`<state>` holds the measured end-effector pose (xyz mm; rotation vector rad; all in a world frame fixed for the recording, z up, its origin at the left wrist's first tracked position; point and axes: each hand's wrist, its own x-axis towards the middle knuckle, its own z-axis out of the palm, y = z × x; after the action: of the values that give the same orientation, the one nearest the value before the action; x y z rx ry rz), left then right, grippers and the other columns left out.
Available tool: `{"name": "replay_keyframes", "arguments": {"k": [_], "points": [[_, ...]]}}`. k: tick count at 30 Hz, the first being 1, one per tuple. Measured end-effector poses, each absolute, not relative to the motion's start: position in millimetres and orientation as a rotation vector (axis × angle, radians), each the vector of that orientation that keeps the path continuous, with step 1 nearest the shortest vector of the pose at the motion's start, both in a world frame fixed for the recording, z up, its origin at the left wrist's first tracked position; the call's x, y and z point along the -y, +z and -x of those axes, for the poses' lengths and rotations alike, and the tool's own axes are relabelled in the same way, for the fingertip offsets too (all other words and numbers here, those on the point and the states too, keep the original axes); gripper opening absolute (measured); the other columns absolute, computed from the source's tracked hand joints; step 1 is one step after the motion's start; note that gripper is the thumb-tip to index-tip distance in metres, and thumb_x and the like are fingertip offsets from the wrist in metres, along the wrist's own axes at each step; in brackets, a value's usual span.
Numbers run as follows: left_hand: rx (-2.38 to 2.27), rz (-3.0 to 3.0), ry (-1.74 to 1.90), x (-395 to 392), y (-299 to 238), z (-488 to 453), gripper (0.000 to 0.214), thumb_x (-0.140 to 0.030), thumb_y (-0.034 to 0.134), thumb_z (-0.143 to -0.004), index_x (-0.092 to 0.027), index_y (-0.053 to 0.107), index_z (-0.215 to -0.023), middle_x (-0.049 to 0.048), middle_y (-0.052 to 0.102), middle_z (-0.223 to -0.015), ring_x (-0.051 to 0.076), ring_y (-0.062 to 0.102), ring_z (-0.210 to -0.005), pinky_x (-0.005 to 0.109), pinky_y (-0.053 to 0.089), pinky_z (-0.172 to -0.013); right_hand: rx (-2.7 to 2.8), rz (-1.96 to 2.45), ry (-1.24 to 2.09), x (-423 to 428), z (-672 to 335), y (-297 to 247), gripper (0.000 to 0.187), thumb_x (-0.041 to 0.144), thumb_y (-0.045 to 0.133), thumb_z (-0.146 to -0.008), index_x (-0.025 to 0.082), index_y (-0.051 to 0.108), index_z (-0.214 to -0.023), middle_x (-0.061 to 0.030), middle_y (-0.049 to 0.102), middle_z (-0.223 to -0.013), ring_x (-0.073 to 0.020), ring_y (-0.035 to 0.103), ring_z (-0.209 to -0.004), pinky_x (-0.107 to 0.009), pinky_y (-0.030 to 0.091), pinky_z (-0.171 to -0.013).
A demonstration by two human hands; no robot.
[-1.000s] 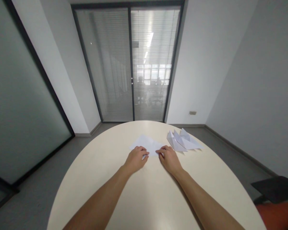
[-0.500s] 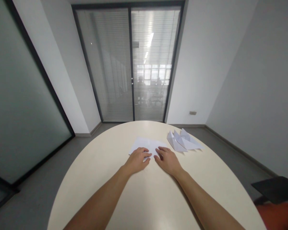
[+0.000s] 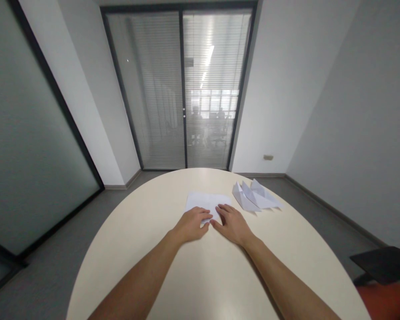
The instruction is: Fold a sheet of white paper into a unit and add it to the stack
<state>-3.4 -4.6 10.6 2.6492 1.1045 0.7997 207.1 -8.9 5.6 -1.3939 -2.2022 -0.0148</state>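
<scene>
A white sheet of paper [image 3: 205, 199] lies on the table in front of me, its near part hidden under my hands. My left hand [image 3: 194, 223] rests over the left near portion, fingers reaching rightward and thumb spread from them. On the right, my right hand [image 3: 232, 223] touches the sheet with its fingers stretched forward; its thumb points toward the left thumb, and a gap shows between thumb and fingers. Just beyond the right hand sit several folded white paper planes [image 3: 255, 196], close together.
A round cream table [image 3: 136, 253] carries the papers, its far edge curving in front of a glass door [image 3: 206, 146] with blinds. At the lower right stands a chair with a black part [image 3: 385, 264] and an orange seat [image 3: 386, 300].
The sheet has turned slightly and its left corner has shifted right. My right thumb has moved left, closer to the left thumb. The paper planes stay put.
</scene>
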Motion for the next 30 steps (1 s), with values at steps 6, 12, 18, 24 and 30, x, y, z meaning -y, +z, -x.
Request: {"name": "replay_keyframes", "arguments": {"k": [6,12,18,24,30], "points": [[-1.043,-2.656,0.765,8.0,15.4,1.9,0.045,-0.013,0.055,-0.082,-0.024,0.066,-0.124,0.0035,0.068,-0.127,0.023,0.059,-0.117,0.039,0.046,-0.105,2.194,1.433,-0.054,5.9,-208.3,1.0,0.040,0.042,0.058,-0.091,0.018,0.066,-0.122,-0.0144,0.064,-0.130,-0.0291,0.056,-0.125,-0.044,0.041,-0.108],[-1.036,-2.666,0.747,8.8,16.9,2.7,0.042,-0.016,0.056,-0.084,-0.024,0.065,-0.124,0.0042,0.068,-0.127,0.023,0.059,-0.117,0.038,0.047,-0.105,2.232,1.471,-0.104,5.1,-209.4,1.8,0.043,0.042,0.055,-0.092,0.016,0.066,-0.124,-0.0154,0.064,-0.131,-0.0293,0.056,-0.124,-0.043,0.042,-0.109],[-1.052,-2.671,0.759,6.2,12.2,1.8,0.036,-0.019,0.056,-0.087,-0.021,0.067,-0.121,0.0056,0.068,-0.126,0.022,0.061,-0.117,0.037,0.047,-0.105,2.257,1.545,-0.106,8.6,-207.8,2.4,0.057,0.051,0.058,-0.088,0.015,0.059,-0.133,-0.0156,0.057,-0.139,-0.0316,0.050,-0.131,-0.046,0.039,-0.110],[-1.070,-2.684,0.752,6.0,12.0,0.3,0.033,-0.019,0.057,-0.087,-0.021,0.068,-0.119,0.0051,0.069,-0.126,0.022,0.062,-0.116,0.036,0.047,-0.105,2.261,1.596,-0.088,8.6,-206.7,2.2,0.056,0.048,0.054,-0.089,0.015,0.058,-0.134,-0.0142,0.055,-0.143,-0.0318,0.046,-0.134,-0.046,0.037,-0.112],[-1.048,-2.693,0.745,5.5,13.2,-0.2,0.031,-0.019,0.057,-0.089,-0.022,0.067,-0.117,0.0041,0.070,-0.122,0.021,0.063,-0.113,0.034,0.048,-0.103,2.257,1.617,-0.072,8.3,-206.3,2.9,0.057,0.047,0.053,-0.089,0.014,0.057,-0.136,-0.0142,0.054,-0.144,-0.0335,0.045,-0.136,-0.046,0.036,-0.113]]}}
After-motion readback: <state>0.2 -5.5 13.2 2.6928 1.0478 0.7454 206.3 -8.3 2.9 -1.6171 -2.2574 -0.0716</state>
